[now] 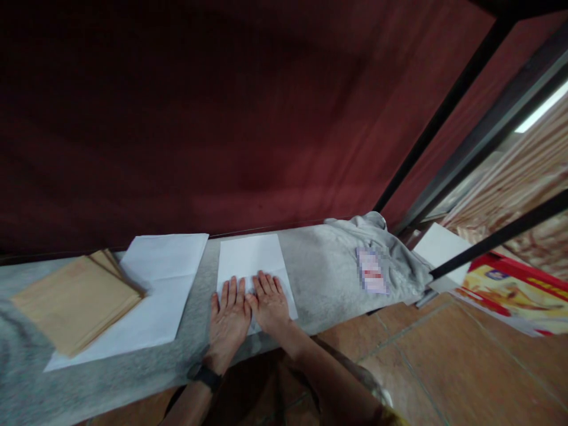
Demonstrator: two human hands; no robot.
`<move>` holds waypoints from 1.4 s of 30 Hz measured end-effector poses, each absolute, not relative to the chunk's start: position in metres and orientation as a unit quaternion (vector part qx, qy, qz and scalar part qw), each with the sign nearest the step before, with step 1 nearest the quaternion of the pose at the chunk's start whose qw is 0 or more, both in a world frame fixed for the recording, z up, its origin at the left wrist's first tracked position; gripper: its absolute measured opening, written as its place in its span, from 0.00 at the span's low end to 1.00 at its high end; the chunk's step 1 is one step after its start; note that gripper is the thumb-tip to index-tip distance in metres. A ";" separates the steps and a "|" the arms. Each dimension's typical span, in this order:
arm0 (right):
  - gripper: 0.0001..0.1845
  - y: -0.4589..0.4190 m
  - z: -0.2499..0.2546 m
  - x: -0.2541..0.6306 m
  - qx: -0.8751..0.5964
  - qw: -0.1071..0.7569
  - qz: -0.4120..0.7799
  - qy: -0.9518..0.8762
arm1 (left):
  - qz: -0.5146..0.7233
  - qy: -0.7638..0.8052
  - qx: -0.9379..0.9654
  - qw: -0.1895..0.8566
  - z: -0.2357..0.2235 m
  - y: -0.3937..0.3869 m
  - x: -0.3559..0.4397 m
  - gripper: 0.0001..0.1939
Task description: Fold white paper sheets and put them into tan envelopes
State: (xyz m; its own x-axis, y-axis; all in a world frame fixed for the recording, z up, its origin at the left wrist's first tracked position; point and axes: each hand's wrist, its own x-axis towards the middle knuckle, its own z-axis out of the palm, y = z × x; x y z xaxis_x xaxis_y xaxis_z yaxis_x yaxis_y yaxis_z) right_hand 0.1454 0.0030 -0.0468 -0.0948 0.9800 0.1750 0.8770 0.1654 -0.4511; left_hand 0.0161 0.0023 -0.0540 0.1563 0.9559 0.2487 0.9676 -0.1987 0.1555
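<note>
A white sheet of paper (251,254) lies on the grey cloth-covered surface (319,266) in front of me. Flat on its lower part rests my left hand (229,316), fingers stretched out, a dark watch on its wrist. Beside it, my right hand (270,303) also presses flat on the paper with its fingers extended. The two hands nearly meet at the thumbs and cover part of the sheet's near half. To the left, several white sheets (164,278) lie under a stack of brown envelopes (80,302).
On the cloth's right part is a small blurred pinkish item (371,271), near bunched grey fabric (373,228). A dark red curtain (222,118) hangs behind. Black metal bars (444,115) cross the right side. A red and yellow box (519,293) sits at the right, above the tiled floor (426,361).
</note>
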 end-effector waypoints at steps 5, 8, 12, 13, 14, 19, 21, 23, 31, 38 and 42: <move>0.32 0.005 -0.046 0.167 -0.662 0.222 0.091 -0.710 | -0.127 -0.638 -0.759 0.025 -0.047 0.009 0.003 0.32; 0.32 0.004 -0.046 0.176 -0.680 0.218 0.092 -0.694 | -0.113 -0.653 -0.748 0.032 -0.043 0.017 -0.002 0.32; 0.32 0.003 -0.045 0.182 -0.695 0.210 0.099 -0.680 | -0.134 -0.657 -0.741 0.043 -0.043 0.022 0.011 0.31; 0.31 0.004 -0.043 0.182 -0.699 0.208 0.099 -0.677 | -0.142 -0.645 -0.750 0.044 -0.045 0.021 0.018 0.31; 0.31 0.005 -0.041 0.183 -0.701 0.207 0.098 -0.675 | -0.147 -0.625 -0.766 0.043 -0.046 0.019 0.025 0.30; 0.29 0.008 -0.034 0.177 -0.670 0.224 0.083 -0.703 | -0.107 -0.523 -0.846 0.020 -0.055 0.000 0.052 0.32; 0.29 0.006 -0.037 0.174 -0.641 0.226 0.080 -0.729 | -0.102 -0.506 -0.856 0.021 -0.057 -0.005 0.055 0.35; 0.29 0.001 -0.043 0.173 -0.611 0.217 0.068 -0.758 | -0.106 -0.517 -0.849 0.024 -0.058 -0.008 0.054 0.34; 0.30 -0.007 -0.062 0.202 -0.578 0.191 -0.050 -0.792 | -0.139 -0.517 -0.845 -0.001 -0.049 -0.011 0.040 0.29; 0.33 -0.006 -0.072 0.221 -0.617 0.182 -0.086 -0.760 | -0.136 -0.502 -0.854 -0.015 -0.044 -0.015 0.026 0.32; 0.34 -0.004 -0.070 0.229 -0.645 0.170 -0.076 -0.741 | -0.134 -0.504 -0.853 -0.013 -0.046 -0.015 0.026 0.32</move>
